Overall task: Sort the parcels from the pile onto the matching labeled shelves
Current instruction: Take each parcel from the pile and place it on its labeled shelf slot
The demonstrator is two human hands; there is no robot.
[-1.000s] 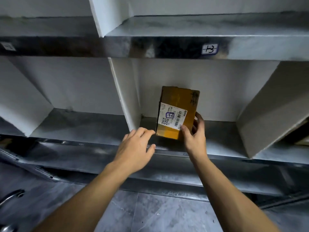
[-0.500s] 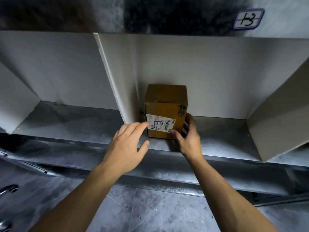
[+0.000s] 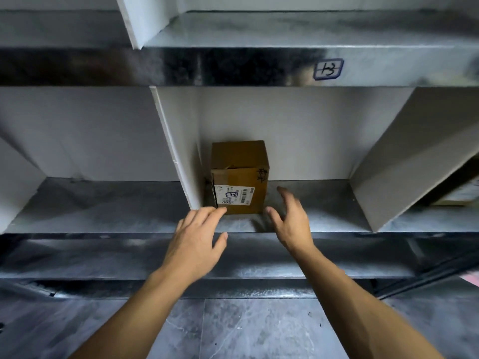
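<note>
Parcel (image 3: 239,174) beside divider (image 3: 178,156), shelf (image 3: 334,203) room rightward

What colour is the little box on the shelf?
Brown; the cardboard box wears a white label, seen in the head view.

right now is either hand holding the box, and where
Nothing is held. The box stands on the shelf. The right hand is open and apart from it; the left hand is open, fingertips at its lower front edge, not gripping.
</note>
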